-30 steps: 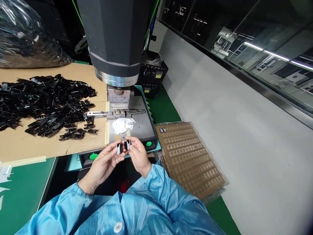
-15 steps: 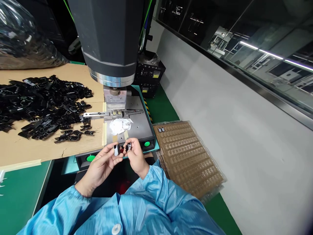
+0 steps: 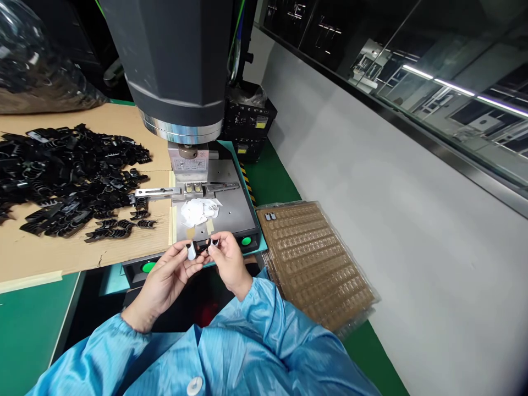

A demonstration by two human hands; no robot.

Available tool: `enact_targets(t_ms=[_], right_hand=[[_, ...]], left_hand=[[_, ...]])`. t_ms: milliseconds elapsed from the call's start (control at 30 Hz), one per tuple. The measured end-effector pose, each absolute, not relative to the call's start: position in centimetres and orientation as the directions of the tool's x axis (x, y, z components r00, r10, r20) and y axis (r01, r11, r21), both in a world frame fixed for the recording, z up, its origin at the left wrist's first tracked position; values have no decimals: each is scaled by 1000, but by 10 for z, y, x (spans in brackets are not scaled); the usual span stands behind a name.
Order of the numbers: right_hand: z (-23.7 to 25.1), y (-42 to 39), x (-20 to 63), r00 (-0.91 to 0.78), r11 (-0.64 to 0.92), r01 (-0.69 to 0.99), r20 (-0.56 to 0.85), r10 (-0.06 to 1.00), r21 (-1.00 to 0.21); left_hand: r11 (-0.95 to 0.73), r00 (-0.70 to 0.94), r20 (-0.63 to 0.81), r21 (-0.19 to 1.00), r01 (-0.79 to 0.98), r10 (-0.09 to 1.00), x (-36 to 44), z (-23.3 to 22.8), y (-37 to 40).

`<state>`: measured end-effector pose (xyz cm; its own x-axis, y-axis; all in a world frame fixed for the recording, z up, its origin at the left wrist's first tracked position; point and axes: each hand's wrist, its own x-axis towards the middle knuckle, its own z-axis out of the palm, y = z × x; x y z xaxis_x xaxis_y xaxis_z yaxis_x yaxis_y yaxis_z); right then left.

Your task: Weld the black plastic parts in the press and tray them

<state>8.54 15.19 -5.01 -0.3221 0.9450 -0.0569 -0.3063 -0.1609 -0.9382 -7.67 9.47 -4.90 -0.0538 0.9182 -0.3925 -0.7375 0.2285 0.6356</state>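
My left hand [image 3: 167,278] pinches a small part [image 3: 192,251], white at its tip, between thumb and forefinger. My right hand [image 3: 229,261] pinches a second part [image 3: 213,243] the same way, thumb on top. The two pieces sit close together, with something dark between them; I cannot tell whether they touch. Both hands hover just in front of the press base [image 3: 223,212], over its near edge.

Two green buttons flank my hands: one [image 3: 148,267] to the left, one [image 3: 246,241] just past my right knuckles. On the plate behind lies a crumpled white scrap [image 3: 198,211], and beyond it a fixture [image 3: 193,188] with two small seats, under the big dark press head [image 3: 173,66].

To the left, cardboard [image 3: 49,253] carries a heap of black clips [image 3: 66,176]. To the right, a stack of brown trays [image 3: 317,264] in clear film lies on the green mat [image 3: 272,184], with two small parts [image 3: 270,216] seated at its far corner. My blue sleeves [image 3: 247,341] fill the bottom of the view.
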Motion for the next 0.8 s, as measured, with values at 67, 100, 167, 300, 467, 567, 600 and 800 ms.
enact_targets(t_ms=[67, 100, 167, 300, 467, 567, 600, 800], right_hand=[[-51, 153, 85, -307, -210, -330, -106, 946, -920], [-52, 154, 85, -300, -232, -338, -130, 945, -912], [-53, 155, 85, -295, -265, -339, -165, 941, -903], [-55, 155, 87, -291, -284, -300, -196, 936, -911], [-46, 146, 97, -335, 27, 98, -7, 942, -995], [-40, 139, 99, -399, 249, 277, 125, 908, -928], [-39, 138, 99, -410, 292, 314, 148, 900, -904], [-39, 139, 108, -453, 394, 445, 177, 874, -804]], left_hand=[[223, -61, -390, 640, -735, 919, -77, -49, 95], [219, -64, -386, 645, -732, 920, -78, -49, 95], [216, -68, -379, 657, -723, 923, -78, -48, 95], [221, -82, -375, 694, -685, 924, -76, -48, 95], [190, -128, -330, 775, -603, 935, -71, -54, 92], [191, -160, -327, 813, -550, 931, -70, -59, 89], [194, -171, -328, 826, -529, 929, -70, -61, 87], [311, -182, -380, 894, -322, 907, -69, -67, 81]])
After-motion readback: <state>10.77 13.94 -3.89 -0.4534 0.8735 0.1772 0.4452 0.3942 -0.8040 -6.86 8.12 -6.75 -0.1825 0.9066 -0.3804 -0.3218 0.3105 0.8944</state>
